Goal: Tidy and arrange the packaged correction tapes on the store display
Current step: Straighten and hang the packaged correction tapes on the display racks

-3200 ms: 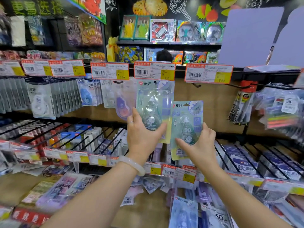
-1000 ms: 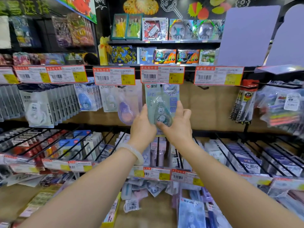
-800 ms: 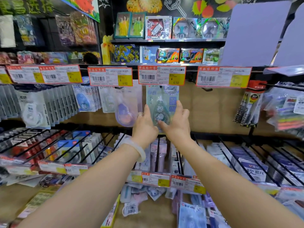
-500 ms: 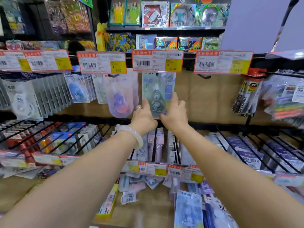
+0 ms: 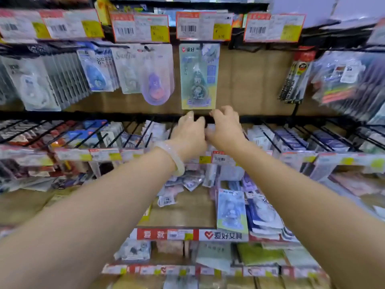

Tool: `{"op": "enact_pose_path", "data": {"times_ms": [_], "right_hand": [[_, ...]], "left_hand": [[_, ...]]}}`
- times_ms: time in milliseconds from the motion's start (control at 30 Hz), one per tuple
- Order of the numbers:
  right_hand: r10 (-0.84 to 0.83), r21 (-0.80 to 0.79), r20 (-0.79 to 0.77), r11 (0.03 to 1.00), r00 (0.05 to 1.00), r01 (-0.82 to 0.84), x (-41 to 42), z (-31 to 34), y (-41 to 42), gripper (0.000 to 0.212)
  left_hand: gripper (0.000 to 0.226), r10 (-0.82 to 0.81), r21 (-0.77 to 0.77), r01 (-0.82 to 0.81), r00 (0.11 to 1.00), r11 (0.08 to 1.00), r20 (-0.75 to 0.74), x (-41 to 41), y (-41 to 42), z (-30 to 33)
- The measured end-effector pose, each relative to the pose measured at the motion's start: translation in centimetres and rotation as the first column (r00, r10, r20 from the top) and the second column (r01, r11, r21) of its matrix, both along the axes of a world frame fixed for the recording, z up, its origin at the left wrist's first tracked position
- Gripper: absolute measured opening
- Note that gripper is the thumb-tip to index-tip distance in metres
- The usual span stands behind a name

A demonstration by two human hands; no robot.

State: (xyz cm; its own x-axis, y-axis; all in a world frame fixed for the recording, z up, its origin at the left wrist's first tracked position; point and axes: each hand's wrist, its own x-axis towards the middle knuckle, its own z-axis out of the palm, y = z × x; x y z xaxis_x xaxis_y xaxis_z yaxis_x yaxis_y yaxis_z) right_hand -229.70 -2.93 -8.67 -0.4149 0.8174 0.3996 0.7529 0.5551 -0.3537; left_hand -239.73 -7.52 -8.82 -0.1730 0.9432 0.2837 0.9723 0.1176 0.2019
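The green-carded correction tape pack (image 5: 199,77) hung from its peg under a red-and-yellow price tag (image 5: 204,26), square against the brown backboard (image 5: 250,80), with nothing gripping it; a clear pack holding a purple tape (image 5: 155,84) hung just beside it on the left, and further left a row of white and blue packs (image 5: 95,69) ran along the same rail. Both hands were just below the green pack's bottom edge, apart from it; the left hand (image 5: 190,132), with a pale bangle (image 5: 174,159) at the wrist, had its fingers loosely bent and held nothing; the right hand (image 5: 226,129) sat close beside it, fingers likewise loosely curled and empty. Behind the hands ran the black wire dividers (image 5: 270,134) of the lower shelf, stocked with boxed goods; lower down, a blue-carded pack (image 5: 231,211) leaned at the shelf front above a red-and-white brand strip (image 5: 191,234); the picture was blurred throughout.
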Motion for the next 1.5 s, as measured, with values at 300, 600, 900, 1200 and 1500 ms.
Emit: {"op": "enact_pose_path", "data": {"times_ms": [300,600,900,1200,1500], "right_hand": [[-0.021,-0.007,-0.063,1.000,0.998,0.021,5.3,-7.6,-6.6,0.027],[-0.058,-0.296,0.141,0.950,0.988,0.098,9.7,-16.3,-6.5,0.036],[-0.051,-0.399,0.283,0.902,0.958,0.166,12.6,-21.4,-0.9,0.045],[-0.007,-0.476,0.288,0.867,0.958,0.150,13.6,-24.5,5.5,0.042],[0.056,-0.475,0.326,0.873,0.944,0.112,14.1,-26.6,7.5,0.039]], "left_hand": [[0.031,-0.192,-0.002,0.192,0.981,0.981,-0.015,2.2,-5.4,-6.1],[0.035,-0.171,-0.392,0.156,0.985,0.906,-0.003,4.7,-6.2,-13.9],[0.030,-0.061,-0.570,0.080,0.997,0.818,0.053,7.0,-0.8,-20.5],[0.053,0.125,-0.624,-0.030,0.986,0.781,0.109,10.6,5.4,-26.3],[0.094,0.289,-0.587,-0.119,0.935,0.801,0.204,12.7,8.4,-28.6]]}}
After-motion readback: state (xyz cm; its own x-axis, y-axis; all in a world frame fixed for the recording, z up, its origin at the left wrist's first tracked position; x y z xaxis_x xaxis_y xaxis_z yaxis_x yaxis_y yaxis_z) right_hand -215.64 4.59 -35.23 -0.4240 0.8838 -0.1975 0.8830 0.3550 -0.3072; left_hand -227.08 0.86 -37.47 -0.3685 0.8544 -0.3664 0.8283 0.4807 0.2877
